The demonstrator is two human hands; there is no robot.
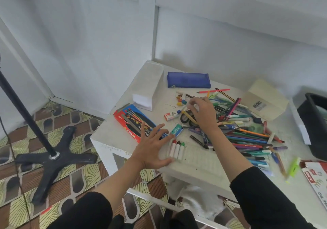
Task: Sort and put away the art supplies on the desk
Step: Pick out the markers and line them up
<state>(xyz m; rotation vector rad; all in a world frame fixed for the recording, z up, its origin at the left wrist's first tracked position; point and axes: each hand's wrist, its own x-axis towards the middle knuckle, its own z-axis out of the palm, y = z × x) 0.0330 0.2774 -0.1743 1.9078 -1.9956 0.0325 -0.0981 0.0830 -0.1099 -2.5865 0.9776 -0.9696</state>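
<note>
A jumble of pens, pencils and markers (pixel 247 135) covers the right half of the white desk (pixel 109 136). My right hand (pixel 203 113) reaches into the pile's left edge with fingertips curled down by a white pen (pixel 183 107); whether it grips anything is hidden. My left hand (pixel 152 147) hovers flat with fingers spread beside three white markers (pixel 177 149) capped red, brown and green. A red and blue coloured-pencil box (pixel 131 121) lies just beyond its fingers. A blue pencil case (pixel 188 79) lies at the back.
A white box (pixel 148 85) stands at the back left, a cream barcoded box (pixel 265 99) at the back right. Two small staple boxes (pixel 177 130) (pixel 170 116) lie mid-desk. A black bin (pixel 315 122) and an oil pastel box (pixel 316 179) sit right. A black stand (pixel 51 156) is on the floor, left.
</note>
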